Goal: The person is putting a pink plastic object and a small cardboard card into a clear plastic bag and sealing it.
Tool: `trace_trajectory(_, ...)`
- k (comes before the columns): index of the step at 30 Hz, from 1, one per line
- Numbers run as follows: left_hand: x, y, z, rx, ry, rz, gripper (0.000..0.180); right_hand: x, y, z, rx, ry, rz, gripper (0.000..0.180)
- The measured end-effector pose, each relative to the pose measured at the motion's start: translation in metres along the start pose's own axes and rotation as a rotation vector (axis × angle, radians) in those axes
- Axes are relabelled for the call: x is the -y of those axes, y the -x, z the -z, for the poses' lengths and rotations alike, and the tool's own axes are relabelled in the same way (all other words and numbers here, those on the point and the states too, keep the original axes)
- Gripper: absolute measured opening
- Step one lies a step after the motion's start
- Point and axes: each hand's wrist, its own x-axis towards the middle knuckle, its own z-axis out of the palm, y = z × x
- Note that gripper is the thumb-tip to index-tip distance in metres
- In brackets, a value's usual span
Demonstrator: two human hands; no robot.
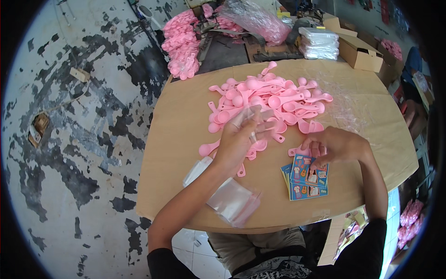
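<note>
My left hand (246, 132) is raised over the near side of a heap of pink plastic scoops (265, 95). Its fingers are bent and partly smeared, with what looks like a thin clear plastic bag (265, 126) in them. My right hand (335, 145) reaches down to a small stack of blue printed cards (309, 191), its fingers curled and its thumb on the top card (302, 171). That card lies askew, shifted toward the far side of the stack. A pink scoop (293, 151) peeks out beside the right fingers. Below my left forearm lies a pile of clear plastic bags (232, 201).
The brown-covered table (167, 158) has a rounded edge. Behind it stand bundled pink scoops (180, 44), a large clear bag (255, 21), stacked clear packets (319, 43) and a cardboard box (360, 52). Clear film (346, 109) lies at right. A peeling wall (93, 139) stands left.
</note>
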Motion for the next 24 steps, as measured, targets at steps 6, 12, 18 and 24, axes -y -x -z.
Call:
trace_trajectory(6, 0.011, -0.009, 0.012, -0.057, -0.015, -0.008, 0.036, -0.011, -0.012, 0.006, 0.088, -0.122, -0.101, 0.027)
trace_trajectory(12, 0.018, -0.002, 0.02, -0.032, 0.059, -0.061, 0.036, 0.002, -0.036, -0.017, -0.309, -0.365, -0.041, 0.013)
trace_trajectory(18, 0.019, 0.001, 0.01, -0.015, 0.084, -0.099, 0.044, 0.021, -0.045, -0.044, -0.399, -0.586, 0.001, 0.015)
trace_trajectory(24, 0.016, 0.005, 0.012, 0.033, 0.036, -0.183, 0.042, 0.025, -0.044, -0.048, -0.351, -0.504, -0.002, 0.018)
